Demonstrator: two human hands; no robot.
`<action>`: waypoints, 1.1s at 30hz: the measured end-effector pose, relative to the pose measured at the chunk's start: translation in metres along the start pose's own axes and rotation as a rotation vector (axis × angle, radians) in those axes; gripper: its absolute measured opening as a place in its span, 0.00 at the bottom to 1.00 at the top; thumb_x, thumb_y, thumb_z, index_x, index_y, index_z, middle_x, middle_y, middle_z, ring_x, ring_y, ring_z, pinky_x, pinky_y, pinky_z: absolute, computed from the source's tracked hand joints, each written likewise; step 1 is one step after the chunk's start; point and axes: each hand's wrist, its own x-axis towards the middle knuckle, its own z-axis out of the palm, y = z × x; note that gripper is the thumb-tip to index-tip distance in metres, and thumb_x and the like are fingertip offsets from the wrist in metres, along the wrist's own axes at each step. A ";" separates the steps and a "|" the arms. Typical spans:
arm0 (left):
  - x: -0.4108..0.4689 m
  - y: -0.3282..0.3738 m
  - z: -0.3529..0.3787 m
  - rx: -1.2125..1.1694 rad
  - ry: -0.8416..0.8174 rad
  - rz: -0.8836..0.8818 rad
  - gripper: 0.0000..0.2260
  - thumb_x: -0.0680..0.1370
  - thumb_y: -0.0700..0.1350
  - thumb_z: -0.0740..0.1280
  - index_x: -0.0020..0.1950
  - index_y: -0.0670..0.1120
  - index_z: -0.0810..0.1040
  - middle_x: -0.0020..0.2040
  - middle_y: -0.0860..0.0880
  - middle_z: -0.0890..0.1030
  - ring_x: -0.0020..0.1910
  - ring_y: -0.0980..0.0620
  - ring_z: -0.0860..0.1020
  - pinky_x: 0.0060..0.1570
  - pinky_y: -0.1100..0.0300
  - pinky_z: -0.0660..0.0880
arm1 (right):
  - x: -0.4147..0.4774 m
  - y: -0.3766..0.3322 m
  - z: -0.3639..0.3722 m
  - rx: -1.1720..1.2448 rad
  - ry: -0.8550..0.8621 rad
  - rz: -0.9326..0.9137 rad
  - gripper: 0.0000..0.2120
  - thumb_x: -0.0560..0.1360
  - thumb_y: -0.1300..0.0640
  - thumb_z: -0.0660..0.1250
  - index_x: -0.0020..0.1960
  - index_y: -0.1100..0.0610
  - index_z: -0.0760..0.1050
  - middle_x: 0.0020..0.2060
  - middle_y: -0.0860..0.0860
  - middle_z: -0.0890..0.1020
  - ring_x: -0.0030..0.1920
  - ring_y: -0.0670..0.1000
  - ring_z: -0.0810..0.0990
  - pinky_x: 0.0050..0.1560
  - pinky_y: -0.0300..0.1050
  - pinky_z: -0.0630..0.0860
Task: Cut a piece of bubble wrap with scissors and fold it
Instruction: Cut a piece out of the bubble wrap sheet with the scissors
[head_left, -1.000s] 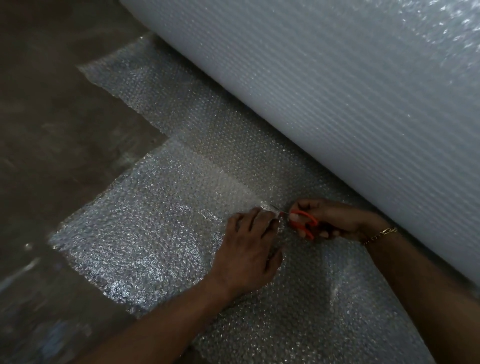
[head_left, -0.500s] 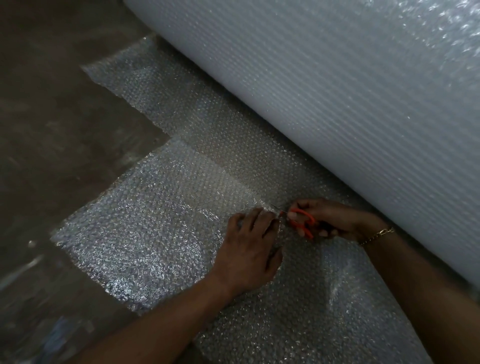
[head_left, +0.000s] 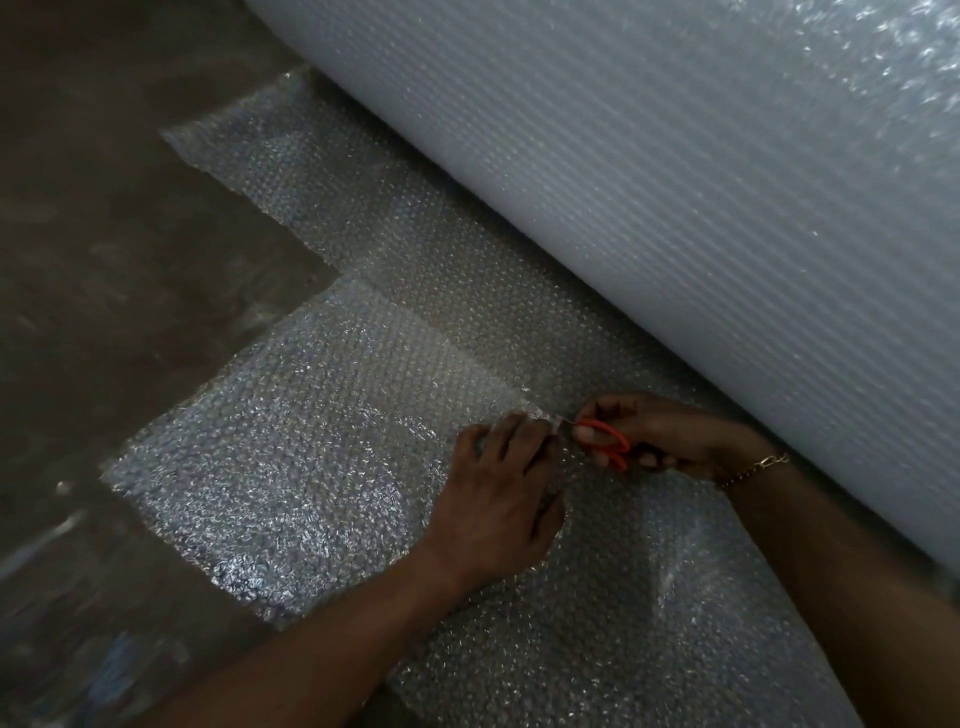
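A sheet of clear bubble wrap (head_left: 291, 467) lies unrolled on the floor in front of a big roll (head_left: 701, 197). Its left part lies doubled over, brighter than the rest. My left hand (head_left: 498, 499) lies on the sheet, its fingertips pinching the wrap's edge just left of the scissors. My right hand (head_left: 670, 431) grips small scissors with orange handles (head_left: 605, 441). Their short blades point left into the wrap and are mostly hidden by my left fingers.
The dark brown floor (head_left: 114, 270) fills the left side. The large roll of bubble wrap runs diagonally across the top right and blocks that side. More unrolled wrap (head_left: 649, 623) spreads toward the bottom right under my arms.
Both hands stay at nearly the same spot on the sheet. The scissors' handles have shifted slightly in my right hand's grip; the rest is unchanged.
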 end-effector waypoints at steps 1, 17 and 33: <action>0.000 0.000 0.000 0.001 0.007 -0.003 0.24 0.78 0.57 0.65 0.70 0.45 0.76 0.73 0.46 0.73 0.72 0.42 0.71 0.65 0.43 0.67 | -0.001 -0.002 0.000 0.016 -0.003 0.002 0.13 0.76 0.46 0.70 0.52 0.55 0.80 0.37 0.55 0.82 0.25 0.44 0.69 0.20 0.34 0.59; -0.001 0.000 0.000 0.029 0.028 -0.006 0.23 0.77 0.58 0.64 0.67 0.45 0.78 0.71 0.48 0.74 0.66 0.46 0.74 0.61 0.43 0.68 | -0.001 -0.011 0.005 -0.031 -0.016 -0.002 0.21 0.71 0.40 0.69 0.53 0.56 0.78 0.37 0.54 0.82 0.24 0.45 0.68 0.20 0.35 0.57; -0.002 0.000 0.000 0.022 0.018 0.008 0.22 0.77 0.56 0.65 0.67 0.45 0.78 0.70 0.49 0.74 0.65 0.46 0.74 0.60 0.43 0.68 | -0.001 -0.013 0.005 -0.056 0.017 0.015 0.18 0.72 0.40 0.68 0.52 0.54 0.79 0.37 0.53 0.82 0.26 0.46 0.68 0.23 0.37 0.56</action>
